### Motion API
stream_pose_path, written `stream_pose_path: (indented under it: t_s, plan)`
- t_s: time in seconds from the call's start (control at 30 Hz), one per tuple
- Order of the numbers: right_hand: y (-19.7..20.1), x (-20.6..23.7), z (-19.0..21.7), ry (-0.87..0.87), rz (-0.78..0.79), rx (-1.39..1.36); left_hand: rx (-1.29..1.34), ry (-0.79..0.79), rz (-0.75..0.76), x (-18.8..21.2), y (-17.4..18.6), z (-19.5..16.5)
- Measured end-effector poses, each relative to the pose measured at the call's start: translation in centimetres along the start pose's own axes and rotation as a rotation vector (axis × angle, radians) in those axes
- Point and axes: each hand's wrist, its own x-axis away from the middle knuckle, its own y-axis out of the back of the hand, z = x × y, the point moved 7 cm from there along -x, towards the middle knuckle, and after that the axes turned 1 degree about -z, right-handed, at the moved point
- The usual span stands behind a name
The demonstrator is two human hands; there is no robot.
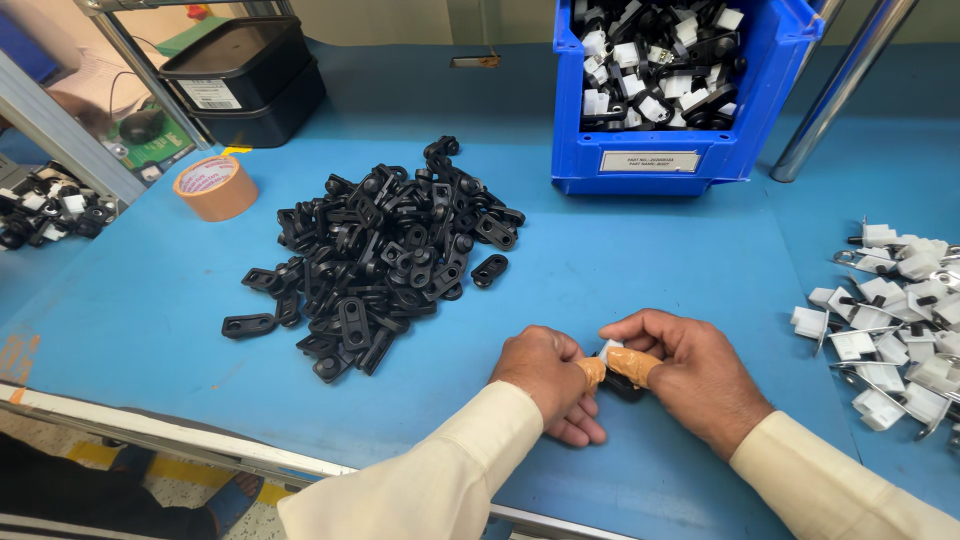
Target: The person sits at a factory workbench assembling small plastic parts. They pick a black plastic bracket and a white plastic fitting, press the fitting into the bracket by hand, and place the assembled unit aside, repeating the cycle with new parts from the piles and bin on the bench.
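My left hand (548, 382) and my right hand (690, 375) meet near the front edge of the blue table (640, 270). Together they pinch a small part (615, 368) made of a white piece and a black piece; most of it is hidden by my fingers. Both thumbs wear tan finger cots. A large heap of black plastic brackets (385, 250) lies to the left of my hands. A spread of white clips with metal pins (895, 325) lies to the right.
A blue bin (660, 150) at the back holds joined black-and-white parts. A roll of tan tape (215, 187) and stacked black trays (245, 75) stand at the back left. A metal post (835, 90) rises at the right.
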Motion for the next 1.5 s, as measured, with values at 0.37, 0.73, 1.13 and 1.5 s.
stream_pose_path:
  t_s: [0.37, 0.73, 1.13, 1.5]
  plan:
    - [-1.2, 0.6, 1.2, -0.019, -0.096, 0.108, -0.046, 0.019, 0.185, -1.6, 1.6, 0.7]
    - [-1.6, -1.2, 1.3, -0.079, -0.127, -0.021, -0.478, 0.019, -0.074, -0.6, 3.6, -2.8]
    - [-3.1, 1.0, 5.0, 0.081, -0.364, 0.355, -0.654, 0.074, 0.162, -2.7, 4.2, -5.0]
    - [-4.3, 1.0, 8.1, 0.459, -0.16, 0.588, -0.24, 0.08, 0.156, -4.2, 5.3, -2.2]
